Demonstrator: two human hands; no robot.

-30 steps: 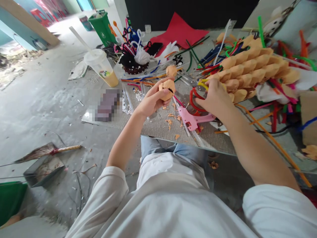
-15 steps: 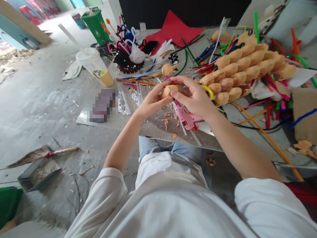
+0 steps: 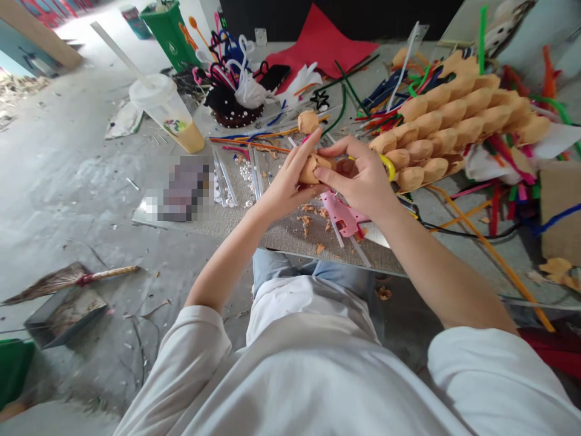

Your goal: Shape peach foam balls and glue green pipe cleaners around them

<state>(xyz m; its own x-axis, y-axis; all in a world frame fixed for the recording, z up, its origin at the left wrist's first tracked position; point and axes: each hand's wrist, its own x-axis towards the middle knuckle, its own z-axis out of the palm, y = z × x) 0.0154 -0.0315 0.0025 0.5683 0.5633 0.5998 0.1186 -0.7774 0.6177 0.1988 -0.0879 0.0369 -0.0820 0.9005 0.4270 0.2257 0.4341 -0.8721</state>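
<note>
Between my hands is a tan egg-carton cup (image 3: pixel 311 172) with a torn-looking edge, held above the table's near side. My left hand (image 3: pixel 289 175) cradles it from the left, with a finger stretched up along its side. On the right, my right hand (image 3: pixel 363 175) pinches it with thumb and fingers. Just beyond lies another tan cup (image 3: pixel 308 122). Below my right hand rests a pink glue gun (image 3: pixel 341 213) beside clear glue sticks. A yellow ring-shaped handle (image 3: pixel 388 168) pokes out behind my right hand.
A large tan egg carton (image 3: pixel 447 118) lies at the right among coloured pipe cleaners. At the left stand a plastic drink cup (image 3: pixel 166 115) with a straw and a pearl-dotted dark ornament (image 3: pixel 233 109). Red felt (image 3: pixel 324 37) lies at the back; a cable (image 3: pixel 472 234) crosses the right side.
The egg-carton cup has been turned in my hands, showing more of its side. A left finger has straightened upward. The view has shifted slightly.
</note>
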